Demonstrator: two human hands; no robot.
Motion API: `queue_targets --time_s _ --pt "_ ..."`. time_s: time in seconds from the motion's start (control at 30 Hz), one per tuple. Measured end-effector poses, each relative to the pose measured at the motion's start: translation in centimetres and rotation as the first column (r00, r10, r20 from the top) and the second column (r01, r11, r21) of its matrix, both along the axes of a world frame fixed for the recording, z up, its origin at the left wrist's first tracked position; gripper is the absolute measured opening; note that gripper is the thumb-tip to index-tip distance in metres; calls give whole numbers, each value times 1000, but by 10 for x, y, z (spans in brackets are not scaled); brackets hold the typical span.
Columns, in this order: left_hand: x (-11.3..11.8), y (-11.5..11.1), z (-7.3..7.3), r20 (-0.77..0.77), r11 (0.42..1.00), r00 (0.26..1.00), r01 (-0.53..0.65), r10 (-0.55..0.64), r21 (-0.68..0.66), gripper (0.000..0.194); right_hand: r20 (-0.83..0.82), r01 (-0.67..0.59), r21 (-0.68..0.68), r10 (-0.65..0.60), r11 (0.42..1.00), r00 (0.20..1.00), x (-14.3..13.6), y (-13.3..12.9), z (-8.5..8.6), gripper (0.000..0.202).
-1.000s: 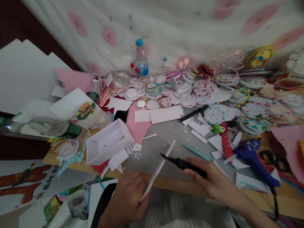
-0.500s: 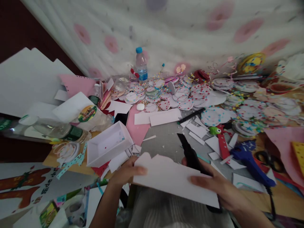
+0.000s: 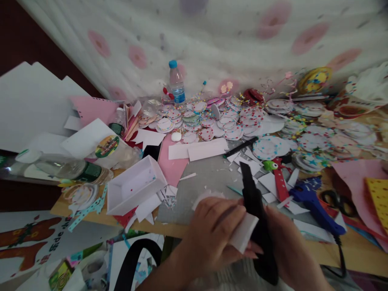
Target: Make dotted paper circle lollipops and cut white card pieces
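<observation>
My left hand (image 3: 216, 232) is closed round a piece of white card (image 3: 245, 233), which shows between and beyond the fingers. Part of the card's far edge comes out above the knuckles over the grey cutting mat (image 3: 201, 178). Beside it, my right hand (image 3: 286, 240) grips a long black tool that looks like a utility knife (image 3: 255, 214), its narrow tip pointing up and away. Both hands are close together at the table's front edge. The right fingers are partly hidden behind the tool.
An open white box (image 3: 133, 190) stands left of the mat. White card scraps (image 3: 269, 184) and a blue glue gun (image 3: 315, 208) lie to the right, with black scissors (image 3: 339, 202) beyond. Decorated paper discs (image 3: 230, 121) and a water bottle (image 3: 176, 85) fill the back.
My left hand has moved right, next to my right hand. The card, earlier held flat and wide between both hands, is now turned and mostly covered by my left hand.
</observation>
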State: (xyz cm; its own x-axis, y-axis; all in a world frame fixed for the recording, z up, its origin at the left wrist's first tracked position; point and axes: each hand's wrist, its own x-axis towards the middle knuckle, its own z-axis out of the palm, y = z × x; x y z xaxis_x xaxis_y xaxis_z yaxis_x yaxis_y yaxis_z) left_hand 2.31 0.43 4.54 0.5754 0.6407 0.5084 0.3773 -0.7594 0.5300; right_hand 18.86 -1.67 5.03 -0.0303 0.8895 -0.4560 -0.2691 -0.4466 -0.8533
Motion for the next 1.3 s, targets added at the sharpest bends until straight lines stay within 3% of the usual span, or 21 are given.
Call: queue_targets --time_s 0.1,0.17,0.23,0.33,0.4,0.47,0.6,0.67,0.8,0.87,1.0,1.13,1.2,1.3 --pt "-8 4 4 37 988 998 62 -58 -143 42 -174 24 -127 -47 992 984 3 3 -2 40" --pt "-13 4 6 107 974 993 64 -42 -219 41 -217 8 -119 -34 993 976 5 4 -6 37" --pt "-17 3 9 226 961 969 -36 101 -274 39 -227 -33 -67 17 997 974 6 3 -11 36" --pt "-22 7 15 383 881 836 -224 394 -417 38 -199 -41 -38 32 998 980 8 2 -15 35" --pt "-26 13 22 407 832 783 -239 470 -501 40 -196 -39 -58 27 998 980 7 1 -15 34" --pt "-29 18 31 408 837 799 -204 442 -507 36 -191 -66 -60 54 996 980 6 0 -14 34" --pt "-31 17 45 436 881 842 -92 318 -464 9 -62 -154 -47 151 987 987 1 -5 -12 36" --pt "-29 9 47 451 890 849 -49 276 -453 13 75 -200 -52 204 978 976 0 -9 -13 39" --pt "-25 -6 39 413 938 892 -34 184 -344 21 477 -242 -4 215 970 852 3 -22 -18 46" --pt "-24 -11 34 358 967 929 -1 96 -256 23 599 -297 53 207 953 773 4 -26 -18 46" --pt "-19 -14 27 270 979 962 17 39 -204 21 664 -452 111 273 885 696 4 -29 -14 45" --pt "-20 -14 26 206 982 978 64 -26 -179 17 692 -496 105 295 862 658 5 -26 -12 48" --pt "-24 -12 25 161 971 985 101 -66 -218 16 702 -503 96 299 859 646 4 -24 -10 48" --pt "-33 -11 23 211 947 974 141 -81 -289 18 686 -536 84 341 840 643 0 -18 -4 44"
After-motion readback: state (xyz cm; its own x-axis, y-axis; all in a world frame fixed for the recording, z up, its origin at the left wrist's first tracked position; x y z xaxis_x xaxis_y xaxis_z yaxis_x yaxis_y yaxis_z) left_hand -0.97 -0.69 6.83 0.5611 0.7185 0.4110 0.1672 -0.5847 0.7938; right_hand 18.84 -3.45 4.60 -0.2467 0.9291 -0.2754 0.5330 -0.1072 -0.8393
